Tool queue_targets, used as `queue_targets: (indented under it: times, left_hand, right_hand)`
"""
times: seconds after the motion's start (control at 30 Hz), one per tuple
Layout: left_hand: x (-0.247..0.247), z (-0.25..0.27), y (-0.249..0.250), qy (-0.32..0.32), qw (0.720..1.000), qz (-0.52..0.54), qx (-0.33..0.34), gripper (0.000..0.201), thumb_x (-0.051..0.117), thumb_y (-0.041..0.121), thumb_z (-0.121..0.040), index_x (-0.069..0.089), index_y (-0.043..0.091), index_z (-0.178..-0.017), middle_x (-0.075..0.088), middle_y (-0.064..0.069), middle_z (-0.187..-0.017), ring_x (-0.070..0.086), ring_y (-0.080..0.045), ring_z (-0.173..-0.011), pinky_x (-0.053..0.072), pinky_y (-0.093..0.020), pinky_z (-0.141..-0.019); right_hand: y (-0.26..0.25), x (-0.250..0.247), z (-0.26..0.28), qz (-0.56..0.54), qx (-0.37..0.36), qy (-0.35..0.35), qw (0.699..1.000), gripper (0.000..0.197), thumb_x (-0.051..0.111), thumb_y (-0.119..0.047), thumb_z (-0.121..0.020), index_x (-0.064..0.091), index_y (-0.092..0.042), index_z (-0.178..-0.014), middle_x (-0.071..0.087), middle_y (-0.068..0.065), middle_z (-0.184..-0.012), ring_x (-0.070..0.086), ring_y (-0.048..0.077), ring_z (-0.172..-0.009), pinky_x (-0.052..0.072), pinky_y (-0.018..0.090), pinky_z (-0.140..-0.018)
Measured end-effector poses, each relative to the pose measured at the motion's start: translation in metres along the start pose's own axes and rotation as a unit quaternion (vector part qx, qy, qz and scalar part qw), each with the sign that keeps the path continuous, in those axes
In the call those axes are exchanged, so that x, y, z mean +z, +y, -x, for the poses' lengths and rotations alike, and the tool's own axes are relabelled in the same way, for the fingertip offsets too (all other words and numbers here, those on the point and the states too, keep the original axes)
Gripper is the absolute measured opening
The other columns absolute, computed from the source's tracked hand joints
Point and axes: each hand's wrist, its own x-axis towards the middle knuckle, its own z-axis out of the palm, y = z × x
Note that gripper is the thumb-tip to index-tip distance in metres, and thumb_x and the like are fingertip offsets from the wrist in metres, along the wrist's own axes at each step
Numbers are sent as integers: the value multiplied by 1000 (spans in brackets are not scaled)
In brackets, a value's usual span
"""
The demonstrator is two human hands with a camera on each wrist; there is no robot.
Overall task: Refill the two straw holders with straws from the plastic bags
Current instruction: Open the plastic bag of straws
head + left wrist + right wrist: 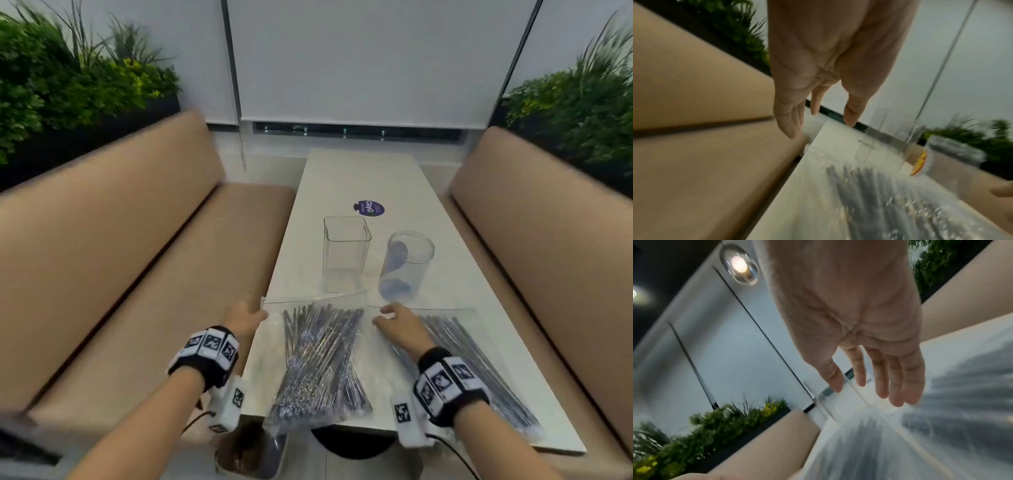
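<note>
Two clear plastic bags of dark straws lie on the white table (342,178). The left bag (318,359) sits between my hands, the right bag (479,359) partly under my right forearm. Behind them stand an empty square clear holder (346,253) and an empty round clear holder (406,265). My left hand (245,317) hovers at the left bag's top left corner, fingers straight and holding nothing (818,113). My right hand (399,323) hovers above the gap between the bags, fingers loosely spread and empty (875,386).
Tan padded benches (120,257) (548,240) flank the narrow table. A purple round sticker (369,208) lies on the table beyond the holders. Planters with green foliage (68,75) stand behind both benches. A window blind (359,58) closes the far end.
</note>
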Motion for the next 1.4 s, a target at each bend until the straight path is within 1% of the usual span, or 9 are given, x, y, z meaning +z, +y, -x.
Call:
queue_targets:
  times: [0.1, 0.2, 0.3, 0.43, 0.67, 0.83, 0.93, 1.17, 1.4]
  left_hand:
    - [14, 4, -5, -43, 996, -6, -78, 58, 58, 31, -93, 39, 0, -138, 52, -20, -135, 53, -34, -120, 44, -36, -95]
    - [28, 14, -5, -83, 989, 76, -98, 31, 60, 25, -92, 49, 5, -114, 56, -11, -94, 56, -25, -79, 52, -36, -76]
    - [32, 19, -2, -78, 986, 115, -89, 24, 65, 21, -89, 46, 11, -99, 55, -10, -92, 53, -19, -70, 41, -28, -59]
    - [32, 28, -1, -84, 976, 171, -111, 56, 73, 45, -77, 58, 2, -110, 58, -8, -90, 44, -17, -62, 36, -27, -58]
    - [-8, 58, 54, -103, 937, 333, -9, 99, 64, 78, -58, 49, 18, -134, 50, -4, -138, 46, -24, -127, 35, -42, -109]
    - [-50, 83, 111, -114, 941, 316, 46, 77, 32, 76, -81, 58, 15, -120, 60, -5, -120, 58, -21, -107, 49, -41, -93]
    - [-71, 95, 136, -209, 926, 311, 45, 97, 34, 86, -66, 62, 8, -116, 68, -8, -105, 63, -23, -99, 52, -40, -90]
    - [-88, 111, 145, -112, 962, 169, 185, 8, 71, 6, -83, 70, -3, -83, 70, -12, -80, 64, -16, -68, 58, -23, -65]
    - [-85, 137, 144, -59, 945, 231, 224, 11, 76, 4, -77, 65, 0, -79, 63, -11, -63, 56, -8, -46, 53, -16, -49]
  right_hand:
    - [0, 21, -5, 6, 40, -16, 999, 59, 61, -26, -93, 37, -2, -142, 45, 18, -145, 49, 33, -128, 47, 41, -99]
    - [-1, 39, -4, -74, 75, -38, 994, 65, 68, -20, -88, 33, 2, -138, 50, 19, -124, 57, 31, -106, 50, 30, -63]
    - [-1, 44, -7, -129, 84, -34, 988, 17, 65, -1, -84, 50, 0, -91, 42, 9, -75, 42, 19, -60, 37, 28, -50]
    - [-15, 41, 8, -160, 46, -58, 984, 26, 55, -2, -91, 50, -10, -66, 36, 2, -59, 29, 13, -48, 28, 24, -46]
    - [-56, -5, 73, -269, -164, -79, 946, 41, 44, 3, -88, 66, -24, -110, 41, -1, -67, 40, 14, -61, 37, 28, -60]
    - [-61, -19, 113, -115, -369, -37, 922, 50, 49, 2, -92, 57, -40, -117, 54, -25, -75, 49, -4, -68, 39, 8, -66]
    - [-49, -2, 116, 41, -447, -16, 894, 59, 46, -1, -85, 49, -49, -119, 52, -6, -97, 49, 2, -89, 40, 17, -78]
    - [-25, 25, 120, 113, -444, -93, 884, 58, 44, -4, -90, 49, -45, -130, 46, 4, -98, 49, 16, -88, 43, 24, -83]
    - [-67, -44, 115, -147, -354, -13, 924, 31, 57, -4, -91, 71, -28, -104, 68, 0, -73, 68, 23, -75, 56, 37, -75]
